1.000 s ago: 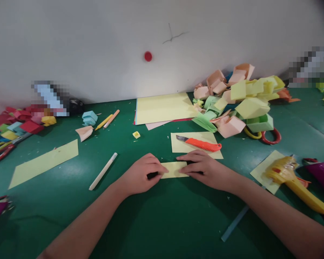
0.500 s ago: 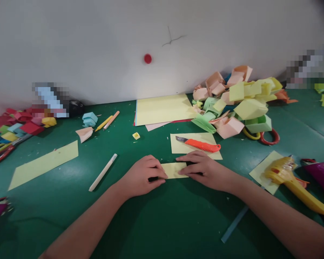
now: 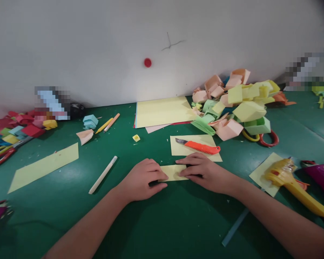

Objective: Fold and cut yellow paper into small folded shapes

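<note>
A small strip of pale yellow paper point(image 3: 174, 173) lies on the green table, held at its two ends. My left hand point(image 3: 145, 178) presses its left end with thumb and fingertips. At the right end, the fingertips of my right hand point(image 3: 205, 172) rest on the paper, index finger stretched out above it. Just behind the strip, an orange utility knife point(image 3: 202, 147) with its blade out lies on a yellow paper sheet point(image 3: 176, 150). A whitish stick-like pen point(image 3: 103, 175) lies to the left of my left hand.
Folded paper boxes point(image 3: 250, 109) are heaped at the back right. A yellow glue gun point(image 3: 288, 180) with a glue stick point(image 3: 236, 226) lies beside my right forearm. Red-handled scissors point(image 3: 2, 158) and a yellow strip point(image 3: 45, 167) are at left. Paper sheets point(image 3: 162, 111) lean near the white wall.
The whole view has shifted slightly, so things sit a little lower. Both hands stay on the paper strip, with the left fingers shifted a little over its end.
</note>
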`<action>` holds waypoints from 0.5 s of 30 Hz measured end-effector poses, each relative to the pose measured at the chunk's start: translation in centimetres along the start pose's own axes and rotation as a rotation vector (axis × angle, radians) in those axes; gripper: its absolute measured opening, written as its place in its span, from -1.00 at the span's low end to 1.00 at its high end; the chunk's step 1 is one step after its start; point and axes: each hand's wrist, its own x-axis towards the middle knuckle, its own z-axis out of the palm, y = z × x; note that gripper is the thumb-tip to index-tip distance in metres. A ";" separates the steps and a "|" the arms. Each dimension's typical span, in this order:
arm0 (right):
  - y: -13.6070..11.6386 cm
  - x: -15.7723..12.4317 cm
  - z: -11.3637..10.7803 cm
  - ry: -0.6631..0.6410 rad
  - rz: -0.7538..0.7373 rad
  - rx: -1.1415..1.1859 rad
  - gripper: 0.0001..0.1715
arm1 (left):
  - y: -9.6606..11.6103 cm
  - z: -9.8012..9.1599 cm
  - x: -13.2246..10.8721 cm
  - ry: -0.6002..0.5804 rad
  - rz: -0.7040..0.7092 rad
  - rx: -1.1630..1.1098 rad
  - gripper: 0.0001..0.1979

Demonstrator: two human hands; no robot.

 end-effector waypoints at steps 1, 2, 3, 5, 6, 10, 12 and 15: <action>0.0 0.0 0.0 0.002 -0.002 -0.002 -0.70 | 0.0 0.1 0.0 0.008 -0.005 0.006 -0.86; 0.0 0.0 0.0 0.005 -0.006 -0.003 -0.70 | -0.1 0.1 -0.1 0.021 -0.008 0.018 -0.85; 0.0 0.1 0.1 0.009 -0.009 -0.004 -0.70 | -0.1 0.3 -0.1 0.037 -0.011 0.036 -0.84; 0.0 0.1 0.1 0.017 -0.017 -0.006 -0.70 | -0.2 0.6 0.0 0.057 -0.025 0.085 -0.83; -0.1 0.1 0.1 0.021 -0.021 -0.007 -0.70 | -0.2 0.8 0.0 0.057 -0.037 0.111 -0.81; -0.3 0.1 0.2 0.043 -0.033 -0.025 -0.71 | 0.1 1.2 0.3 0.005 -0.071 0.173 -0.78; -0.4 0.1 0.3 0.049 -0.043 -0.045 -0.71 | 0.3 1.3 0.3 -0.020 -0.054 0.190 -0.79; -0.6 0.1 0.4 0.043 -0.060 -0.071 -0.65 | 0.7 1.3 0.5 -0.042 -0.035 0.222 -0.82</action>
